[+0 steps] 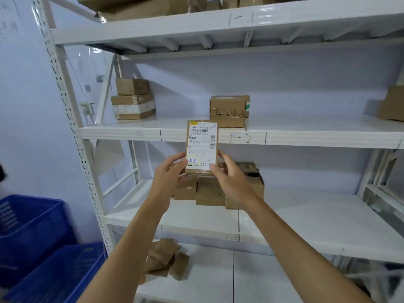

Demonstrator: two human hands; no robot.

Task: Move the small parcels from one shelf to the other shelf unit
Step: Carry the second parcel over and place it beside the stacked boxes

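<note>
2 hands hold 1 small parcel (202, 147) upright in front of the white shelf unit (306, 136). The left hand (169, 173) clamps its lower left edge, thumb on the labelled face, and the right hand (227, 178) clamps its lower right edge the same way, so the hands sit apart with the parcel between them. The parcel is a slim brown box with a white shipping label facing the camera; barcodes and a handwritten yellow sticker show on it. It is lifted clear of any shelf, its top edge overlapping the front lip of the shelf marked "1-2".

Just behind the hands, a cluster of brown boxes (209, 191) sits on the shelf below, packed close together. Above it, on the "1-2" shelf, a box with "4-2-2-3" written on its front (227, 111) stands near the middle, with another box tight behind it. 2 stacked boxes (133, 99) sit at the left end of that shelf, and part of 1 more box (392, 106) shows at the right edge. The top shelf carries larger cartons (135, 7), only partly in view. On the lowest visible shelf lies a loose pile of flat brown packets (166, 259). 2 blue plastic crates (32, 232) stand on the floor left of the unit, against the pale wall.
</note>
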